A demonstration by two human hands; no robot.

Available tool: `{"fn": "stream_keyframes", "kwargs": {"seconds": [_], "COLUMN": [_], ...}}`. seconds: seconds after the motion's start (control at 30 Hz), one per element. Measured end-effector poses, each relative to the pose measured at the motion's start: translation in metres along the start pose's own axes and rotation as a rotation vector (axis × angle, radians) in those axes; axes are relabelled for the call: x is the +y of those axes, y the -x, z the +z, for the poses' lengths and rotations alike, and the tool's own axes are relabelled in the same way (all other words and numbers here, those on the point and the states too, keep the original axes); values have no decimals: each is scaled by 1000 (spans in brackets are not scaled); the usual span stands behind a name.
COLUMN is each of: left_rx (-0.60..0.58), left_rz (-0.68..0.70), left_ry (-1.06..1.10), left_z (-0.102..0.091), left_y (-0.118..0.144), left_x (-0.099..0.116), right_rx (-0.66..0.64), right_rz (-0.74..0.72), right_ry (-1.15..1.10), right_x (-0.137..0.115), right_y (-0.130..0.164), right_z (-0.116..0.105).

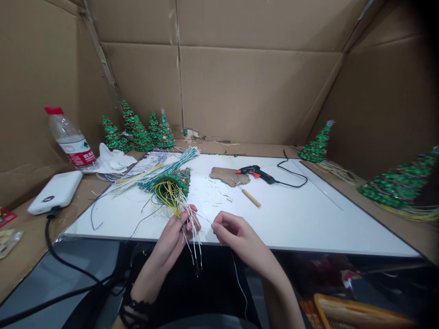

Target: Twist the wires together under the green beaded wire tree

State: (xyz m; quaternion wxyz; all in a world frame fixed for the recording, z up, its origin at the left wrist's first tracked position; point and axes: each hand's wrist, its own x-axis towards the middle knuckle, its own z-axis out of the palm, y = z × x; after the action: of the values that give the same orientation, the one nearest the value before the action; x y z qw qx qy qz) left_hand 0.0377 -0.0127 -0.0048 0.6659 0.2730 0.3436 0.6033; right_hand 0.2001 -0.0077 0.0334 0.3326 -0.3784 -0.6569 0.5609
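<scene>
My left hand (178,235) grips a bundle of white and yellow wires (192,237) that hang from the base of a green beaded tree (173,180) lying on its side on the white board (308,214). My right hand (233,230) is beside it with thumb and finger pinched on a single thin wire drawn out of the bundle. Both hands hover at the board's near edge.
A glue gun (255,172) with its black cord, a cardboard scrap (228,176) and a wooden-handled awl (250,196) lie mid-board. Finished beaded trees (140,132) stand at the back left, with others at the right (317,146). A water bottle (70,139) and a white power bank (56,192) sit at the left.
</scene>
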Motion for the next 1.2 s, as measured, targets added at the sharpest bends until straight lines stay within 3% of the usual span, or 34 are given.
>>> {"fn": "stream_keyframes", "kwargs": {"seconds": [0.6, 0.9, 1.2], "left_rx": [69, 7, 110], "left_rz": [-9, -4, -27], "left_ry": [-32, -61, -20], "left_z": [1, 0, 5], "left_y": [-3, -4, -1], "left_x": [-2, -2, 0], "right_rx": [217, 234, 92], "right_rz": [-52, -95, -42], "right_ry": [35, 139, 156], "right_x": [-3, 6, 7], "right_y": [-1, -14, -9], "right_z": [-4, 12, 15]}}
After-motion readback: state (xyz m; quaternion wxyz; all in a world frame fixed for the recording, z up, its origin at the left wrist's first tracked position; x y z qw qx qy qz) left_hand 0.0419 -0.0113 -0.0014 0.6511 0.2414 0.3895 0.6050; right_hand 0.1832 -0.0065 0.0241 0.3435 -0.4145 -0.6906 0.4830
